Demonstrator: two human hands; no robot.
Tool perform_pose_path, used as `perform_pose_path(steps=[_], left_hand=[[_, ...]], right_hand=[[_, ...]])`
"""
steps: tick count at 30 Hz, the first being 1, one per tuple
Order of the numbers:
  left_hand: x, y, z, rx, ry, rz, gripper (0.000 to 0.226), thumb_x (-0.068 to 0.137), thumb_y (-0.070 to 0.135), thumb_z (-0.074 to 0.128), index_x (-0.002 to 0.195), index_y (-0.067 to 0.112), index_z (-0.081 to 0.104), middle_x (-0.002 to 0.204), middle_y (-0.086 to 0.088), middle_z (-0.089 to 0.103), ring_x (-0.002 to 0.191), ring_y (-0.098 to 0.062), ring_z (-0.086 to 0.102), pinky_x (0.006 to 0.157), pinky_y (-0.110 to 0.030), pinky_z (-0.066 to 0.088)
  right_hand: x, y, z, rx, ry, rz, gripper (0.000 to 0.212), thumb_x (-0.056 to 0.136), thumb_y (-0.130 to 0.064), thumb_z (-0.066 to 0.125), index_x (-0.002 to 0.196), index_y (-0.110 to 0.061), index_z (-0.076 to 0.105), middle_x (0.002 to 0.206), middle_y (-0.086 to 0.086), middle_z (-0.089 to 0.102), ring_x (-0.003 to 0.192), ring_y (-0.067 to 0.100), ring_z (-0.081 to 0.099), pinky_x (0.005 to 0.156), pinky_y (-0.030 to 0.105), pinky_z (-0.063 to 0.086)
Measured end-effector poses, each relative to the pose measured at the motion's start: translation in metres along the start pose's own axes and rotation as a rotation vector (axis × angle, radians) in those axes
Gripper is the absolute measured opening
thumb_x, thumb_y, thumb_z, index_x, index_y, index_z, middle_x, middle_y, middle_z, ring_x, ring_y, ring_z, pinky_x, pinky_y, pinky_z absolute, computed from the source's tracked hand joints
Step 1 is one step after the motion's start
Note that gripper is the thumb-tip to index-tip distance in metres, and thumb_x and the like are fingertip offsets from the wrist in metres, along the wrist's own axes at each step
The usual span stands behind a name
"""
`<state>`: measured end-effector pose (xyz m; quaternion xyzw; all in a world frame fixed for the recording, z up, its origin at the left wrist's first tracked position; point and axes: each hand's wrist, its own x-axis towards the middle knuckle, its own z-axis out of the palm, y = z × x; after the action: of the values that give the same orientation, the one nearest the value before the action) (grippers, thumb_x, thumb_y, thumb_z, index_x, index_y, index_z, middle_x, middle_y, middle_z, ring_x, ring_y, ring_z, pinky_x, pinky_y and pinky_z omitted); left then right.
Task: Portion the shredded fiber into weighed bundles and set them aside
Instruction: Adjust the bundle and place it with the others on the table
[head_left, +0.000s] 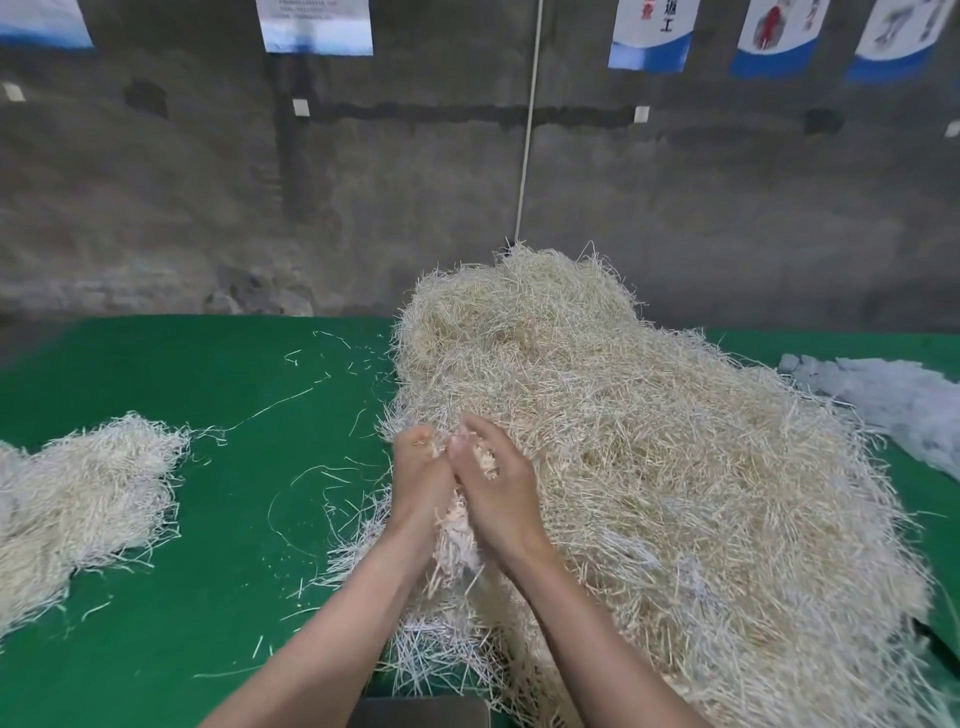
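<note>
Both: left hand (417, 480), right hand (494, 488) clasp fiber (460, 536) | posters (652, 32) (writing blurred)

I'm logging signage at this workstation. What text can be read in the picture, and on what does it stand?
"返工", seemingly: dark characters on the middle wall poster.
The other wall posters: print too blurred to read.
No text on the shredded fiber.

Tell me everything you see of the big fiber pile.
The big pile is a loose, tangled mound of thin pale straw-coloured shreds, whiter at the near left fringe. It lies on the green table, right of centre, peaking at the back. The left hand and right hand hold a tuft at its left edge.
</note>
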<state>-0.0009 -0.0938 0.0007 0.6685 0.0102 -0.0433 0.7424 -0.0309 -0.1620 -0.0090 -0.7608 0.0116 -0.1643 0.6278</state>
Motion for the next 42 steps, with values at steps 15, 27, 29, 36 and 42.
perform_pose_path(steps=[15, 27, 29, 36, 42], left_hand=[[-0.032, -0.025, 0.039, -0.198, 0.191, -0.337, 0.036, 0.097, 0.041, 0.045, 0.097, 0.007, 0.059, 0.085, -0.011, 0.059, 0.072, -0.022, 0.059, 0.061, -0.03, 0.051], [-0.024, -0.004, 0.026, -0.09, 0.148, -0.166, 0.027, 0.097, 0.023, 0.05, 0.081, 0.011, 0.069, 0.069, 0.0, 0.066, 0.064, -0.011, 0.065, 0.057, -0.022, 0.052], [-0.012, 0.009, 0.014, -0.164, 0.239, -0.117, 0.032, 0.095, 0.015, 0.052, 0.063, 0.008, 0.054, 0.047, 0.002, 0.048, 0.035, -0.008, 0.045, 0.035, -0.016, 0.035], [0.016, 0.045, -0.032, 0.014, 0.332, 0.005, 0.025, 0.088, 0.028, 0.062, 0.073, 0.015, 0.047, 0.071, -0.007, 0.047, 0.066, -0.015, 0.045, 0.06, -0.027, 0.039], [0.005, 0.047, -0.035, -0.208, -0.058, -0.016, 0.041, 0.089, 0.05, 0.054, 0.085, 0.011, 0.068, 0.073, -0.01, 0.062, 0.064, -0.012, 0.062, 0.063, -0.026, 0.049]], right_hand=[[-0.003, 0.023, -0.037, -0.169, 0.263, -0.169, 0.04, 0.098, -0.033, 0.042, 0.059, -0.024, 0.04, 0.058, -0.007, 0.039, 0.054, 0.01, 0.034, 0.057, 0.022, 0.03], [-0.012, 0.024, -0.01, -0.067, 0.225, 0.008, 0.027, 0.097, -0.02, 0.04, 0.091, -0.017, 0.067, 0.084, -0.013, 0.061, 0.054, -0.005, 0.049, 0.051, 0.008, 0.041], [-0.023, 0.011, 0.006, -0.083, 0.044, -0.022, 0.027, 0.096, -0.038, 0.035, 0.077, -0.029, 0.052, 0.071, -0.011, 0.052, 0.052, -0.003, 0.045, 0.048, 0.012, 0.039], [0.002, -0.026, -0.027, -0.05, -0.109, -0.061, 0.062, 0.082, -0.066, 0.047, 0.135, -0.038, 0.033, 0.142, -0.013, 0.035, 0.125, 0.0, 0.038, 0.103, 0.028, 0.035], [0.009, -0.04, 0.038, 0.153, 0.148, 0.12, 0.064, 0.087, -0.057, 0.052, 0.142, -0.029, 0.036, 0.147, -0.002, 0.039, 0.134, 0.016, 0.039, 0.107, 0.031, 0.033]])
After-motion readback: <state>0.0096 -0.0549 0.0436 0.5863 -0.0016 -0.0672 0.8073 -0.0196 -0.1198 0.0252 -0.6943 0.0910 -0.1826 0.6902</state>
